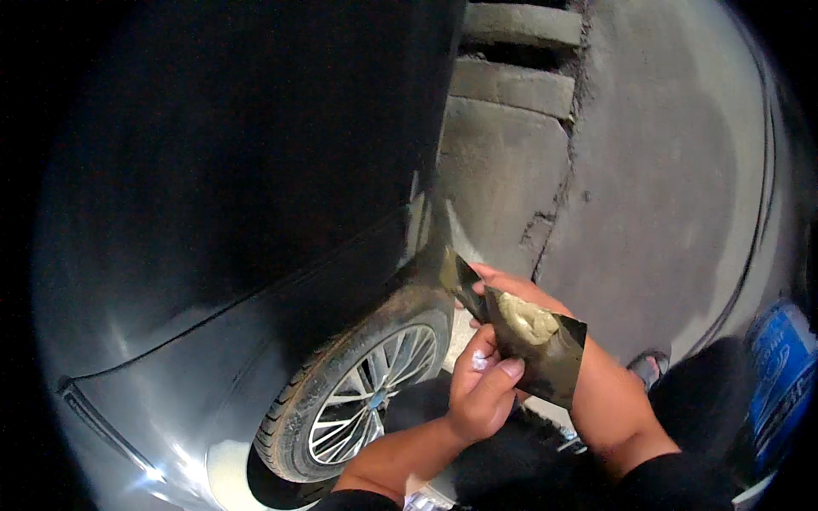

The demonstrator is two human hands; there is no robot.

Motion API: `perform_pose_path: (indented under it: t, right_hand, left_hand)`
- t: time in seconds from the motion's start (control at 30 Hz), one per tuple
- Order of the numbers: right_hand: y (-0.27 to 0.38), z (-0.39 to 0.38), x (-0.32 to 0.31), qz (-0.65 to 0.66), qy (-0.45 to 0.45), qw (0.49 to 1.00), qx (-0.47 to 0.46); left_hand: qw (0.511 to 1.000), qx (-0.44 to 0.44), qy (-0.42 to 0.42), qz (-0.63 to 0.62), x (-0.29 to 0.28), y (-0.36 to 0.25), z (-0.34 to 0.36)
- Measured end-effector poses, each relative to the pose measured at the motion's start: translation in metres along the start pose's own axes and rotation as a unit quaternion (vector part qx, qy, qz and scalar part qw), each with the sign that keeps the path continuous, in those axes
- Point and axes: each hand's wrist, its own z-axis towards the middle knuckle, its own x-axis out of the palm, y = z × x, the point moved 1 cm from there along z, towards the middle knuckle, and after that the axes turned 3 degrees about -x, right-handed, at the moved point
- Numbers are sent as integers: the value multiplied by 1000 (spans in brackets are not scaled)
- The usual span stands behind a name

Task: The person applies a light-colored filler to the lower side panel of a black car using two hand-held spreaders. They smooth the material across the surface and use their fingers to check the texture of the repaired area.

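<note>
My left hand (486, 393) is closed on the lower left edge of a dark flat plate (554, 370), thumb on top. A lump of yellowish paste (528, 318) lies on the plate's upper half. Behind the plate, my right hand (520, 288) is partly hidden, its fingers closed round a dark, thin spreader (467, 279). At the spreader's far end there is yellowish paste, close to the lower body edge of a dark car (324, 272) behind the wheel. Whether the spreader touches the car I cannot tell.
A car wheel (375, 404) with silver spokes stands left of my hands. A pale patch (228, 477) shows on the bodywork beside it. Concrete slabs (511, 89) with dark gaps run ahead. A blue printed object (780, 375) is at right, near a sandalled foot (649, 366).
</note>
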Motion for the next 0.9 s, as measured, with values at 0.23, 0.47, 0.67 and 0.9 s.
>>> perform_pose_path:
  t: [0.23,0.47,0.67,0.9]
  right_hand:
    - [-25,19,4,71,-19,997,-29]
    - [-22,33,20,59,-25,998,1]
    - [-22,47,38,62,-42,997,13]
    - [-17,52,51,92,-22,996,3]
  left_hand:
    - [985,-35,-83,-144,0,10,-40]
    - [918,379,-98,58,-26,-66,-28]
    - [897,425,-116,38,-55,-89,-46]
    - [896,423,-128,52,-66,-87,-44]
